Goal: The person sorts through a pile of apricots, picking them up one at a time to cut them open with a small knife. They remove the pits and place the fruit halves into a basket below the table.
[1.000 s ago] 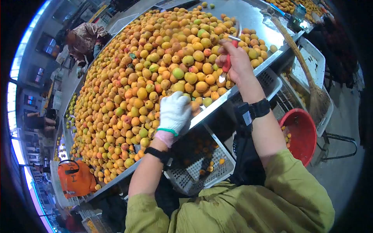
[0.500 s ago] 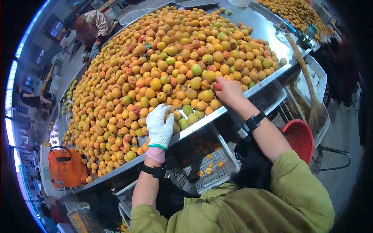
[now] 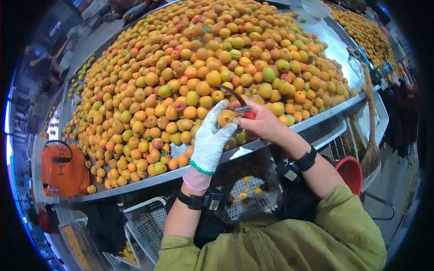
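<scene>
My left hand, in a white glove, holds one orange apricot at its fingertips above the table's near edge. My right hand is bare and grips a red-handled knife, whose curved blade rises just past the held fruit. The two hands meet over the fruit. A huge heap of apricots, orange, yellow and some green, covers the steel table in front of me.
A white slotted crate with a few fruit pieces sits under the table edge. A red bucket and a broom stand at the right. An orange bag lies at the left, and a second crate sits below.
My left hand has lifted an apricot off the pile. My right hand has come back from the heap to meet it with the knife. The camera has tilted down and toward the table.
</scene>
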`<state>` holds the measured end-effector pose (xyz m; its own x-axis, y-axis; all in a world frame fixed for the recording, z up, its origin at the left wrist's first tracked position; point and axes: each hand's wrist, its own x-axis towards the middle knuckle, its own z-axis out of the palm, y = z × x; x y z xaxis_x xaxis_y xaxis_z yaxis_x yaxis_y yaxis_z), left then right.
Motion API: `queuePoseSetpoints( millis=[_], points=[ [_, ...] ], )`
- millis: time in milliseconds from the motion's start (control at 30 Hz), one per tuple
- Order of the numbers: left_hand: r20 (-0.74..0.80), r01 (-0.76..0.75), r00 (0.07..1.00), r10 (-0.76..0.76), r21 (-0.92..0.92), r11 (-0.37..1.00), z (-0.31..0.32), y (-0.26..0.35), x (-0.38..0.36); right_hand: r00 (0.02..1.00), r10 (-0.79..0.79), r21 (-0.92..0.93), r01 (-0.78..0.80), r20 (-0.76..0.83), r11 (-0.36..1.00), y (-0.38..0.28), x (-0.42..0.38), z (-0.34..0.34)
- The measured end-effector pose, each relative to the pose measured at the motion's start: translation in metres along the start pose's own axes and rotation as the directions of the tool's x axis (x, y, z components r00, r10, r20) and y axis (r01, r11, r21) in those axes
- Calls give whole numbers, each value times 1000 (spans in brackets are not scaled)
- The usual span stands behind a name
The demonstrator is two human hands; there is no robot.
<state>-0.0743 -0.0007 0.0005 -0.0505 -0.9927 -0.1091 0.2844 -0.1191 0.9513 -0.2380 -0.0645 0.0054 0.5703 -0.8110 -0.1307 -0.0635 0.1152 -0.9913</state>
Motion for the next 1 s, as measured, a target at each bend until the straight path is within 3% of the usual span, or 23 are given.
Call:
queuePoseSetpoints(
  millis=[33,67,100,167,200,300,333,367,433,633,767,1000],
  points=[
    [-33,-57,998,57,-2,998,-3,3,0,971,-221,-86,214,-88,973,-1,8,8],
    [-66,-110,992,110,1,994,-10,5,-1,996,-15,-106,5,-88,994,-9,-1,2],
    [-83,-113,990,113,8,994,-18,8,-1,972,-202,-148,184,-121,972,8,5,3],
    [-223,-171,949,223,228,958,-34,15,2,941,-325,-489,241,-93,838,2,-4,4],
    [-220,-255,907,358,387,886,-41,15,4,941,-328,-486,250,-82,838,1,-6,8],
    [-218,-198,931,293,373,906,-53,19,-1,956,-291,-523,261,26,812,-2,-7,18],
    [-218,-189,905,365,563,804,-50,27,-5,965,-258,-556,234,35,797,-4,-7,20],
    [-222,-185,906,361,561,807,-53,26,-6,974,-223,-590,205,43,781,-5,-6,20],
    [-131,-195,868,479,797,572,-58,23,-6,963,-261,-608,243,61,756,-2,-3,21],
    [-87,-223,878,470,795,564,-63,22,-14,965,-214,-727,253,149,638,-10,-3,25],
    [-14,-288,854,519,819,496,-68,22,-18,967,-178,-726,253,181,639,-8,-3,24],
    [-1,-312,855,519,798,516,-65,29,-24,979,-87,-711,195,186,676,-5,-4,29]
  ],
)
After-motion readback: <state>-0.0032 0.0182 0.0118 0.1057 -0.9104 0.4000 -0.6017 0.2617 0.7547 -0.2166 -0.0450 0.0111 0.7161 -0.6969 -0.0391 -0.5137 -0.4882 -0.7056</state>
